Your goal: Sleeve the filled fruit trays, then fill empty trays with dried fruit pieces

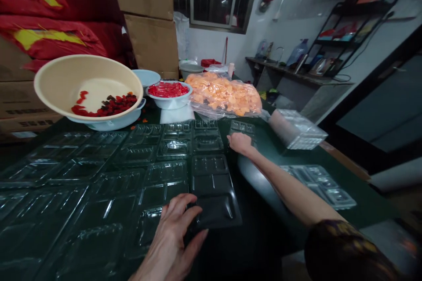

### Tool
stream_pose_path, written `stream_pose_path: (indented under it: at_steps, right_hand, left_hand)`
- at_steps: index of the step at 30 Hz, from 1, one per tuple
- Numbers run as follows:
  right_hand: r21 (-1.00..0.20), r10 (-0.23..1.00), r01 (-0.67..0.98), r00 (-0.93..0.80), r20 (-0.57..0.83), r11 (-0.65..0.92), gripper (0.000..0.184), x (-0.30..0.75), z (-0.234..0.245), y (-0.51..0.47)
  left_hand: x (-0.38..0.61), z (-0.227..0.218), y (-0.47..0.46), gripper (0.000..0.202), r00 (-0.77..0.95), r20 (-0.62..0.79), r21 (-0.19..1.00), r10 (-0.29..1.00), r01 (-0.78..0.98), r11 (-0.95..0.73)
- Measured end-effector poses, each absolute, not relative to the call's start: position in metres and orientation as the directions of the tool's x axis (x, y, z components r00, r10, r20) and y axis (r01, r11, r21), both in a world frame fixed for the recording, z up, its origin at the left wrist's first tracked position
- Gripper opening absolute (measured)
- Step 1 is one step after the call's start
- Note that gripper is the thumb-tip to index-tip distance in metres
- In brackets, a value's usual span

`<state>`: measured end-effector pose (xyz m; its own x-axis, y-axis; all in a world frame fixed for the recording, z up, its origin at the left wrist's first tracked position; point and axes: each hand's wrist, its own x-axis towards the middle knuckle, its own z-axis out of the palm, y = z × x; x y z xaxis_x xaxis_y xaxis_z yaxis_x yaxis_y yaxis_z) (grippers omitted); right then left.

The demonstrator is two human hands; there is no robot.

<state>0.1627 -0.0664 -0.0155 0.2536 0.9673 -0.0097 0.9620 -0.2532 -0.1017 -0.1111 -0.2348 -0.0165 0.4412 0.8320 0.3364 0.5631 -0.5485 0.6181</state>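
Rows of clear plastic compartment trays (174,147) cover the left and middle of the dark green table. My left hand (174,232) is open, thumb and fingers apart, at the lower left edge of the nearest clear tray (216,193). Whether its fingertips touch that tray I cannot tell. Farther forward, my right hand (240,142) is closed at the near edge of another clear tray (242,127), beyond the end of the rows. Its fingertips are partly hidden, and the hand covers some of that tray.
A large cream basin (89,63) with dark red pieces stands at the left. Beside it are a bowl of red packets (169,90) and a clear bag of orange pieces (224,94). A wrapped tray stack (296,129) and loose trays (321,184) lie at the right.
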Motion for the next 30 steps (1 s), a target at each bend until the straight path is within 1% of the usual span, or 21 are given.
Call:
stream_pose_path:
  at_steps: [3, 5, 7, 9, 11, 14, 17, 18, 20, 22, 23, 24, 26, 28, 29, 30]
  right_hand:
    - [-0.203, 0.978, 0.957, 0.196, -0.076, -0.207, 0.027, 0.176, -0.01, -0.064]
    - [-0.272, 0.984, 0.946, 0.16, -0.078, -0.176, 0.025, 0.181, -0.008, -0.069]
    - [-0.335, 0.987, 0.928, 0.155, -0.05, -0.163, 0.025, 0.183, -0.006, -0.079]
    - [-0.384, 0.984, 0.908, 0.181, 0.006, -0.165, 0.025, 0.186, 0.0, -0.093]
    - [-0.401, 0.968, 0.897, 0.237, 0.08, -0.186, 0.023, 0.195, 0.01, -0.111]
    - [-0.356, 0.916, 0.89, 0.362, 0.174, -0.284, 0.028, 0.225, 0.029, -0.155]
    - [-0.266, 0.866, 0.873, 0.463, 0.19, -0.409, 0.03, 0.253, 0.035, -0.213]
    - [-0.236, 0.863, 0.87, 0.476, 0.171, -0.433, 0.028, 0.257, 0.032, -0.233]
    - [-0.184, 0.873, 0.873, 0.475, 0.108, -0.452, 0.024, 0.256, 0.019, -0.267]
    - [-0.089, 0.907, 0.91, 0.413, 0.085, -0.406, 0.027, 0.244, 0.002, -0.291]
    - [-0.029, 0.927, 0.932, 0.363, 0.099, -0.362, 0.028, 0.237, -0.007, -0.299]
    - [0.029, 0.944, 0.95, 0.306, 0.123, -0.312, 0.027, 0.229, -0.015, -0.304]
    - [0.102, 0.964, 0.971, 0.197, 0.181, -0.218, 0.021, 0.216, -0.027, -0.31]
    - [0.083, 0.963, 0.984, 0.137, 0.231, -0.159, 0.019, 0.207, -0.036, -0.316]
    - [0.051, 0.96, 0.991, 0.107, 0.26, -0.124, 0.019, 0.204, -0.039, -0.321]
    - [0.006, 0.952, 0.997, 0.076, 0.296, -0.081, 0.018, 0.202, -0.043, -0.327]
  left_hand:
    - [-0.109, -0.013, -0.238, 0.022, 0.487, 0.329, 0.641, 0.809, 0.514, -0.57]
    - [-0.104, -0.009, -0.241, 0.023, 0.53, 0.3, 0.655, 0.793, 0.491, -0.575]
    - [-0.098, -0.002, -0.243, 0.023, 0.565, 0.259, 0.663, 0.784, 0.486, -0.569]
    - [-0.093, 0.007, -0.245, 0.024, 0.595, 0.232, 0.666, 0.769, 0.479, -0.572]
    - [-0.09, 0.017, -0.244, 0.024, 0.61, 0.22, 0.67, 0.761, 0.473, -0.573]
    - [-0.081, 0.032, -0.239, 0.02, 0.635, 0.216, 0.699, 0.742, 0.43, -0.572]
    - [-0.059, 0.043, -0.235, 0.017, 0.675, 0.192, 0.784, 0.712, 0.331, -0.525]
    - [-0.048, 0.044, -0.234, 0.017, 0.691, 0.152, 0.827, 0.706, 0.303, -0.474]
    - [-0.023, 0.041, -0.235, 0.018, 0.715, 0.028, 0.903, 0.698, 0.281, -0.324]
    - [0.006, 0.032, -0.235, 0.022, 0.709, -0.095, 0.938, 0.699, 0.298, -0.175]
    - [0.02, 0.026, -0.234, 0.024, 0.692, -0.121, 0.941, 0.712, 0.309, -0.14]
    - [0.034, 0.02, -0.233, 0.026, 0.672, -0.108, 0.933, 0.733, 0.322, -0.158]
    - [0.062, 0.01, -0.229, 0.029, 0.636, -0.003, 0.886, 0.772, 0.36, -0.293]
    - [0.089, 0.005, -0.227, 0.038, 0.631, 0.097, 0.782, 0.77, 0.431, -0.451]
    - [0.102, 0.005, -0.226, 0.047, 0.642, 0.106, 0.712, 0.759, 0.483, -0.509]
    - [0.115, 0.005, -0.226, 0.058, 0.654, 0.081, 0.644, 0.752, 0.542, -0.54]
